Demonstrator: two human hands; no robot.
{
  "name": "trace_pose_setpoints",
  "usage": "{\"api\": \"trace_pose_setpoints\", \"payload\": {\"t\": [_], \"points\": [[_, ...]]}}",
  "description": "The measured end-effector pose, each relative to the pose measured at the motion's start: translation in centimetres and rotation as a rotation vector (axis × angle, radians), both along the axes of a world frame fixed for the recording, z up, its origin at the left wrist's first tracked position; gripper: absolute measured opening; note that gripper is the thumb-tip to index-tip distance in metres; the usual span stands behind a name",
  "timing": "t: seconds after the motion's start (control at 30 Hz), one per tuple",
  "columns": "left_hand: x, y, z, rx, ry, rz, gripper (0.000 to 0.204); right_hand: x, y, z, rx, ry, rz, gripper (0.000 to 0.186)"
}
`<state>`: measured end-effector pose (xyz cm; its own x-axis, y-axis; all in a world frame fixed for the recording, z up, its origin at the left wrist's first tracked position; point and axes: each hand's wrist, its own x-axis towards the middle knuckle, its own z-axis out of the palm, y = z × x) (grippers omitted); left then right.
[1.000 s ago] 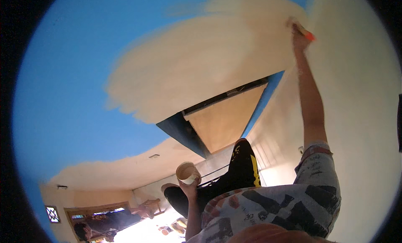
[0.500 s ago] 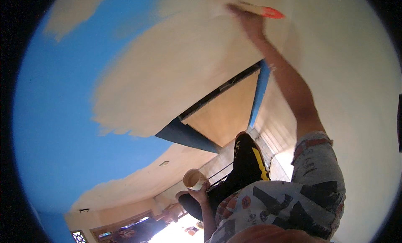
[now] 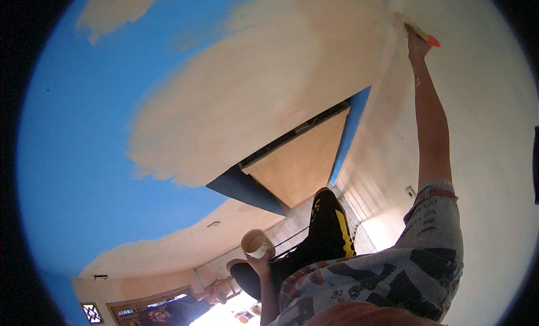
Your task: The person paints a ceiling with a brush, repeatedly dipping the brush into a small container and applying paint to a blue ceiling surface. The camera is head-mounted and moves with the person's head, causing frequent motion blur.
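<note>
High at the upper right, my right hand (image 3: 416, 46) is closed around a paintbrush (image 3: 432, 40) with an orange-red handle end. Its bristle end meets the pale wall (image 3: 477, 101) beside the corner. Low in the middle, my left hand (image 3: 259, 264) grips a whitish paint cup (image 3: 255, 244) from below, its mouth facing up. What is inside looks pale, but its level is hard to tell. Beige paint (image 3: 269, 73) covers part of the blue wall (image 3: 73, 146) with a ragged edge.
Below the painted wall is a light wooden panel (image 3: 306, 157) in a dark opening. My bent leg (image 3: 325, 230) in dark trousers with a yellow stripe is beneath it. A wall socket (image 3: 411, 192) sits near my right sleeve. Windows and a bright doorway lie at the lower left.
My right hand has moved right with the paintbrush, from the beige-painted wall across to the corner and the pale wall. My left hand with the paint cup has shifted only slightly.
</note>
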<state>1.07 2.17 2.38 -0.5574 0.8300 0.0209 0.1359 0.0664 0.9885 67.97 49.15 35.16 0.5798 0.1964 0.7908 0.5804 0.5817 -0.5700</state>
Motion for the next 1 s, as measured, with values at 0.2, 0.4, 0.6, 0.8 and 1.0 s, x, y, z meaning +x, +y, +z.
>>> {"api": "trace_pose_setpoints", "payload": {"t": [0.2, 0.4, 0.6, 0.8, 1.0], "points": [[-0.4, -0.9, -0.8, 0.011, -0.099, 0.073, 0.081, -15.7, 0.7, -0.1, 0.037, -0.054, -0.035, 0.02], [-0.2, -0.5, -0.2, -0.039, 0.026, -0.023, 0.079, -30.9, -4.8, 0.4, 0.182, -0.059, 0.378, 0.025], [0.0, -0.5, -0.5, -0.042, 0.049, -0.025, 0.078, -39.3, -10.3, 4.2, 0.101, 0.018, 0.634, 0.025], [0.3, -0.8, 0.2, -0.085, -0.043, 0.061, 0.077, -48.8, -12.4, 3.5, 0.158, -0.117, 0.858, 0.018], [-0.1, -0.2, -0.9, 0.02, -0.045, 0.041, 0.077, -42.9, -8.8, 0.1, 0.057, 0.035, 1.149, 0.052]]}}
